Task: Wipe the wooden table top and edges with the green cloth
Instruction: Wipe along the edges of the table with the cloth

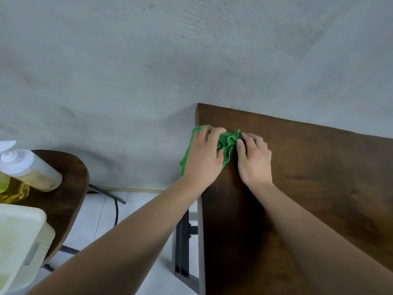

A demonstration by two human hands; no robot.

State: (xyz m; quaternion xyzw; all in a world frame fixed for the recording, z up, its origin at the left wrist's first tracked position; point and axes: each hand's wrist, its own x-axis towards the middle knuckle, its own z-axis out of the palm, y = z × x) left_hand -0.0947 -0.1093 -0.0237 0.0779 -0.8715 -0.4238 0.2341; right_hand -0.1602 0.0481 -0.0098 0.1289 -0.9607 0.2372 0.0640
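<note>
Two bare forearms enter from the lower edge and reach forward over the wooden table [319, 177]. At lower left, a white plastic tub [19, 235] stands on a round dark side table [70, 184]. Behind the tub stands a clear squeeze bottle [32, 169] with a white cap. The wooden table's dark metal frame [182, 252] shows below its left edge. Farther on, the left hand [204, 154] lies over the green cloth [227, 145], fingers curled down onto it. The right hand [254, 160], just beside it, pinches a bunched fold of the cloth between thumb and fingertips. The cloth sits near the table's far left corner, partly draped over the left edge. A grey wall [191, 50] closes the background.
</note>
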